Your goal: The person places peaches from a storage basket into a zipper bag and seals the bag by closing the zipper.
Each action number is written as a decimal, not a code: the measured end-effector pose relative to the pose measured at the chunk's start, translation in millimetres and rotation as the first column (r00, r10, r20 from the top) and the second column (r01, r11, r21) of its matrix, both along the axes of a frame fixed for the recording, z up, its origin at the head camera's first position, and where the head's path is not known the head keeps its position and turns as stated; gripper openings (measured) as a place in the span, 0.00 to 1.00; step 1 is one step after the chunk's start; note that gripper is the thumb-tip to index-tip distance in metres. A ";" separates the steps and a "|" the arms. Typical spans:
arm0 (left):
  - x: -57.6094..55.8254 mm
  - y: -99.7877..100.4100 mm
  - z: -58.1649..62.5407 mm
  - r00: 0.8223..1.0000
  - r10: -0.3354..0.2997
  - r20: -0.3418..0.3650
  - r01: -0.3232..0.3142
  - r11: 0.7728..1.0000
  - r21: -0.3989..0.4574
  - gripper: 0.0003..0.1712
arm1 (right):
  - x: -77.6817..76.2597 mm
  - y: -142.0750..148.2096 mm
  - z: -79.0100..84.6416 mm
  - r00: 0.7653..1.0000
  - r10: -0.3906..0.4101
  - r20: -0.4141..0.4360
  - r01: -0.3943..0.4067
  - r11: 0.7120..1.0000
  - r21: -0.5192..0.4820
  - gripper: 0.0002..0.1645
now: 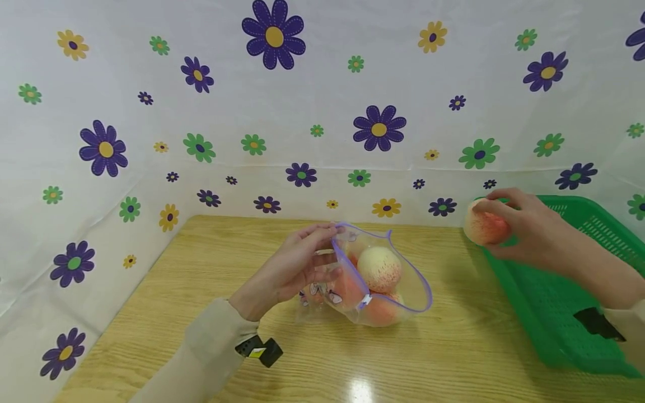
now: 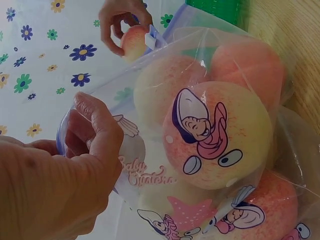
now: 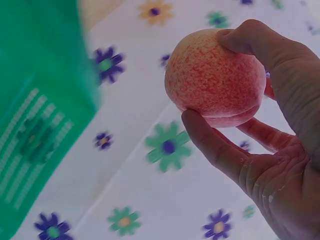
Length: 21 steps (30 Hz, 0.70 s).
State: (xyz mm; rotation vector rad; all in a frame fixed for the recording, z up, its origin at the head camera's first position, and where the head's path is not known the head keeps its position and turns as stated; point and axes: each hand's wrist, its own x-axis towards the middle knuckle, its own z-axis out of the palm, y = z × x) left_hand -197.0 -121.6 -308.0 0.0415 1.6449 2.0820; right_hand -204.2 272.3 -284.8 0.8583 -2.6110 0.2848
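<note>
Pink letters on the clear plastic bag (image 1: pixel 353 270) are reading "Baby", the following word blurring beside cartoon faces. The left hand (image 1: pixel 297 263) is pinching the bag's purple rim; right of that grip the mouth is gaping around round, red-speckled peaches (image 1: pixel 379 268). The right hand (image 1: pixel 534 229) is gripping a single peach (image 1: pixel 484 226), its thumb and fingers curling round it. A green slotted basket (image 1: pixel 509 296) is standing under that forearm, and wood-grained table (image 1: pixel 443 336) is showing between both grips.
</note>
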 end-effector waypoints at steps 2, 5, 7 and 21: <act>-0.4 2.9 1.0 1.000 0.013 -0.011 -0.013 1.000 0.004 0.17 | 4.3 -10.0 2.3 0.996 0.065 -0.058 -0.066 0.998 -0.015 0.46; -1.3 9.4 5.0 0.999 0.044 -0.026 -0.044 0.999 0.001 0.15 | 11.4 -26.6 5.9 0.979 0.158 -0.129 -0.165 0.985 -0.046 0.43; -2.3 14.6 9.7 0.996 0.075 -0.037 -0.076 0.997 -0.012 0.14 | 15.4 -38.1 8.0 0.962 0.215 -0.169 -0.228 0.972 -0.061 0.37; -7.6 33.4 40.8 0.986 0.157 -0.059 -0.157 0.988 0.006 0.17 | 32.6 -101.6 22.6 0.919 0.357 -0.166 -0.375 0.922 -0.094 0.50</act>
